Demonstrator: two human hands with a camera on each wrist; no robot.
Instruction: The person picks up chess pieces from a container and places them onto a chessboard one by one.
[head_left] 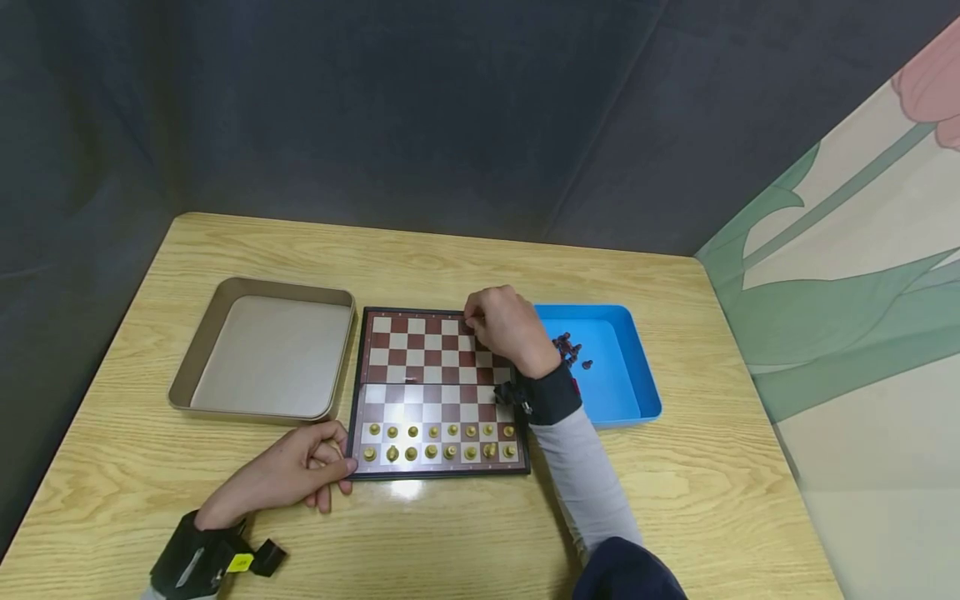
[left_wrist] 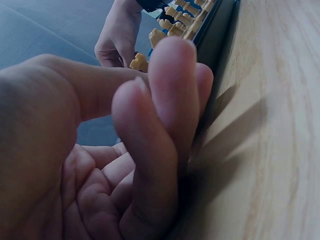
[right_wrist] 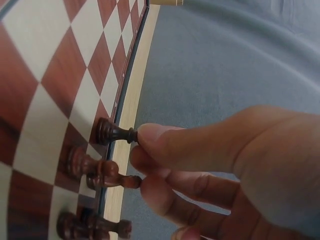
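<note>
- My right hand [head_left: 506,325] has thumb and forefinger pinched on the tip of a dark brown, glossy turned chess piece [right_wrist: 112,132], the other fingers bent below.
- That piece is upright over the far edge of the board, toward its right corner; I cannot tell whether its base fully touches the square.
- My left hand [head_left: 300,467] holds the near left corner of the black-edged, red-brown and cream chequered chessboard [head_left: 431,342], thumb on the corner, fingers curled beside it.
- Just beside my pinching fingers stand other reddish-brown chess pieces [right_wrist: 82,162].
- Along the near side, two rows of gold-coloured chess pieces [head_left: 431,451] stand upright on their squares.
- Right of the board, a rectangular bright blue tray [head_left: 611,392] holds a loose cluster of small dark chess pieces [head_left: 570,348].
- Left of the board sits a rounded rectangular beige tray [head_left: 270,358].
- All this rests on a pale wood-grain counter [head_left: 712,467], with a dark grey cloth [head_left: 420,117] behind.
- The board's border carries tiny marks, too small to read; a yellow label [head_left: 240,562] at my left wrist is likewise illegible.
</note>
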